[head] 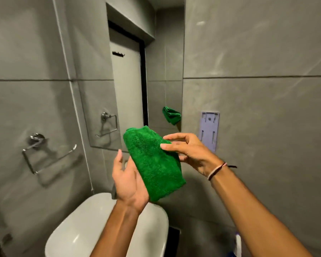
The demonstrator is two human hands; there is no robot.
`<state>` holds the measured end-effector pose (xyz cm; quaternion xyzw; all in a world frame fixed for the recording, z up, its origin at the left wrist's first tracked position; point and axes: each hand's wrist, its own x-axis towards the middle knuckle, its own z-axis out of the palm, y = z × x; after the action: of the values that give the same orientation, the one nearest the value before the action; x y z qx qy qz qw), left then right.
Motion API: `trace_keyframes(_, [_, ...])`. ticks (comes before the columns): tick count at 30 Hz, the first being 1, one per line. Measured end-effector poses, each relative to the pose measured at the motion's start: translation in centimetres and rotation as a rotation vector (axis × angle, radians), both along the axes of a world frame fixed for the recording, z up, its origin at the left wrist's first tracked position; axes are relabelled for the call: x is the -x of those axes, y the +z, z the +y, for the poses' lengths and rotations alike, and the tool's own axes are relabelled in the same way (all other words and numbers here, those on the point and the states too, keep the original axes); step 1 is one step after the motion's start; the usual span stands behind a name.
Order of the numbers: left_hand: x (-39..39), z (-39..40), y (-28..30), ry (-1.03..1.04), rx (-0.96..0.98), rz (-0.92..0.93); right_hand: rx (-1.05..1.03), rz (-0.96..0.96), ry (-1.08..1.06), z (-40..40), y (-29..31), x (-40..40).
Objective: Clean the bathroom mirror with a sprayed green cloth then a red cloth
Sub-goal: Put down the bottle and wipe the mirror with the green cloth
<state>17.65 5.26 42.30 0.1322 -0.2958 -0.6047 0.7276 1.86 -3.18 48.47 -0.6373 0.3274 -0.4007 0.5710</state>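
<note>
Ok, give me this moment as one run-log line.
green cloth: folded, held above sink | left hand: palm supports cloth | right hand: pinches cloth's side | mirror: not touched | red cloth: not in view

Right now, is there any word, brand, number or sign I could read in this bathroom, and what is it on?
There is no readable text in this view.
On the green cloth: no tag or label shows.
On the lilac wall bracket: bare plastic, no marking visible.
On the mirror: no sticker or print.
On the white container at the bottom right edge: cut off and blurred, nothing legible.
</note>
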Motion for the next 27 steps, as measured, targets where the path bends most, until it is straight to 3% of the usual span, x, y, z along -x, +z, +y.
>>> trace_keyframes(8, [-1.0,0.4,4.6,0.011,0.214,0.056,0.039,-0.189,0.029,1.5,6.7,-3.5])
trace_keyframes(13, [2.0,-2.7,5.3,0.317,0.157,-0.006,0.130,-0.136,0.003,0.1,8.4,-3.8])
trace_keyframes(17, [3.6,-5.1,6.7,0.406,0.196,0.146,0.459,0.102,-0.111,-1.9,8.8,-2.6])
trace_keyframes(22, [3.2,-7.0,9.5,0.578,0.264,0.212,1.135,0.482,-0.688,-5.2,10.2,0.7])
trace_keyframes(27, [1.3,-9.8,14.5,0.910,0.175,0.050,1.343,0.742,-0.945,-10.0,14.2,3.9])
